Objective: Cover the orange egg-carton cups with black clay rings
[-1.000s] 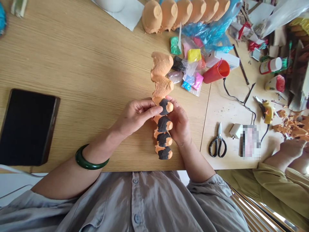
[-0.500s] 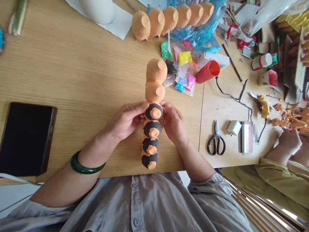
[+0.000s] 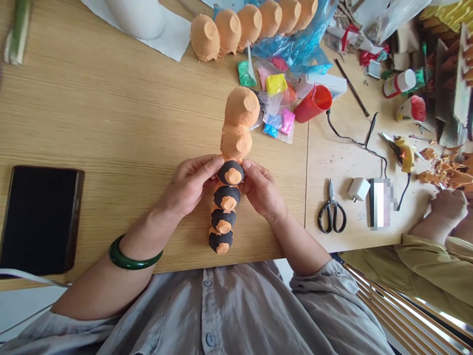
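Note:
An orange bumpy strip [image 3: 236, 140] of joined rounded cups lies lengthwise before me. Its two far cups are plain orange; the nearer ones carry black bands around orange knobs. From the left, my left hand [image 3: 188, 185] pinches the strip's edge beside the farthest black-banded cup. My right hand [image 3: 263, 190] grips the opposite edge at the same cup, thumb on top. The fingertips under the strip are partly hidden.
A second orange strip [image 3: 249, 24] lies at the back, near coloured clay packets [image 3: 276, 85] and a red cup [image 3: 314, 103]. Scissors [image 3: 332, 209], a white adapter [image 3: 358, 189] and a yellow-handled tool [image 3: 404, 154] are right; a tablet [image 3: 40, 219] is left. Another person's hand rests far right.
The strip's near end has swung a little to the left and its far end sits slightly right. Both hands still hold it. The camera view has shifted slightly.

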A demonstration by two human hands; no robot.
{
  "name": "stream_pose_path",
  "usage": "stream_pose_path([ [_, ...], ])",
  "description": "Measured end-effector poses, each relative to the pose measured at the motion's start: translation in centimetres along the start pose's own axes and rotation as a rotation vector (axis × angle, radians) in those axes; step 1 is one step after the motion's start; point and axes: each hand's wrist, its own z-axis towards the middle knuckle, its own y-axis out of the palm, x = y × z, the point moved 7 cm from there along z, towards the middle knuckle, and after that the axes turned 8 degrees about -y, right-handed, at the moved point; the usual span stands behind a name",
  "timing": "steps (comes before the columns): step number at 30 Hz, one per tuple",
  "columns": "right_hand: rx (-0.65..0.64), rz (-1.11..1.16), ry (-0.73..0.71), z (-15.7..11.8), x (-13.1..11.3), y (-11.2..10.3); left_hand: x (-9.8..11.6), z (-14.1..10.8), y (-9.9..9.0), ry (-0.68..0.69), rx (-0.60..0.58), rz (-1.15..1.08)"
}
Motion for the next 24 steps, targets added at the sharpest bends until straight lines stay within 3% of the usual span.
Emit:
stream_pose_path([
  [3, -0.001, 0.022, 0.027, 0.0, 0.0, -0.1, -0.2, 0.1, -0.2, -0.006, 0.013, -0.041],
  [12, -0.013, 0.062, 0.055, -0.2, -0.1, 0.3, -1.2, 0.2, 0.4, -0.137, -0.123, -0.178],
  [17, -0.006, 0.055, 0.062, 0.1, 0.2, 0.3, -1.3, 0.3, 0.1, -0.145, -0.094, -0.211],
  [24, 0.050, 0.044, 0.178, 0.2, 0.9, -0.8, -1.6, 0.8, 0.5, -0.147, -0.088, -0.302],
])
